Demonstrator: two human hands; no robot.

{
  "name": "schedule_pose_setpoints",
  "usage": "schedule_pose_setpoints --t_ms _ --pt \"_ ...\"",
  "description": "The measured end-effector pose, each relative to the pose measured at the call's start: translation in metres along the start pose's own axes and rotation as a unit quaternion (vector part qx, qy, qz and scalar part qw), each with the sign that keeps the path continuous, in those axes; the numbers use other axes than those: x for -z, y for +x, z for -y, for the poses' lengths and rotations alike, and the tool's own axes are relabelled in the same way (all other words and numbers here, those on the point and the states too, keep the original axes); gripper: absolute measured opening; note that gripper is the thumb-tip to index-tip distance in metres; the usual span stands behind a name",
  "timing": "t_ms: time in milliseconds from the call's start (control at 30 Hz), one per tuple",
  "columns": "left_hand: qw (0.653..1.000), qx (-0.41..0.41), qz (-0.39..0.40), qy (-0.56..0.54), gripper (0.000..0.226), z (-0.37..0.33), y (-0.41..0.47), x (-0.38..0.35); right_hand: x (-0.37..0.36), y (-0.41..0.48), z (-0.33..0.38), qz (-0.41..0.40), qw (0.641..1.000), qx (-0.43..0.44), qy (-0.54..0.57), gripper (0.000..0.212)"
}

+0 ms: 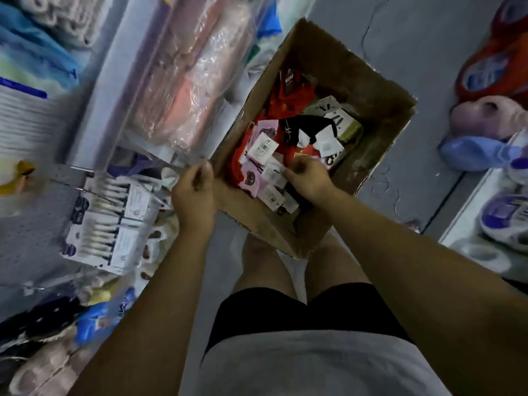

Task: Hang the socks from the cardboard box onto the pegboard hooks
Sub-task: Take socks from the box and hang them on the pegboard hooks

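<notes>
The cardboard box (368, 81) sits on the floor at one o'clock, its socks (265, 167) in a tangled heap. The right hand (307, 174) curls down into them; whether it grips a pair I cannot tell. The left hand (194, 190) pinches something thin at the box's near corner. Lifting blind may snag neighbouring tags and spill pairs, well short of the pegboard hooks (85, 178) at nine o'clock.

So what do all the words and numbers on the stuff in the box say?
None can be read.
White tags on the socks in the cardboard box: barcodes and print, too blurred.
Black-and-white card: big dark marks, unclear.
Hanging sock packs on the pegboard: print too small.
</notes>
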State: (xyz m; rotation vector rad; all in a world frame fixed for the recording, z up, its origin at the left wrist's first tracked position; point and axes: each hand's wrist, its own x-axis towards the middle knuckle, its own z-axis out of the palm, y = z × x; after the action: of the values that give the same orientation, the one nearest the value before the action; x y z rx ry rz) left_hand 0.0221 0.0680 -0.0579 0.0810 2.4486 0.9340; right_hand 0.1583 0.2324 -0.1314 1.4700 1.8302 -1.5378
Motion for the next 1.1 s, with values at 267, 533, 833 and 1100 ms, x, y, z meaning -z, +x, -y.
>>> schedule_pose_setpoints --t_ms 267,533,833,1100 --pt "0.996 -0.008 -0.038 -0.086 0.024 0.011 0.009 -0.005 -0.033 0.087 0.012 0.034 0.999 -0.033 0.023 0.036" --pt "0.992 -0.013 -0.046 -0.116 0.023 0.016 0.011 -0.008 -0.053 0.095 0.012 0.091 0.990 -0.059 0.089 0.044" --pt "0.993 -0.015 -0.021 -0.118 0.021 0.020 0.016 -0.003 -0.040 0.071 0.022 0.045 0.981 -0.084 0.167 0.039" --pt "0.995 0.018 0.029 -0.097 0.028 0.002 0.005 0.004 -0.004 -0.028 0.035 0.058 0.934 -0.099 0.338 0.032"
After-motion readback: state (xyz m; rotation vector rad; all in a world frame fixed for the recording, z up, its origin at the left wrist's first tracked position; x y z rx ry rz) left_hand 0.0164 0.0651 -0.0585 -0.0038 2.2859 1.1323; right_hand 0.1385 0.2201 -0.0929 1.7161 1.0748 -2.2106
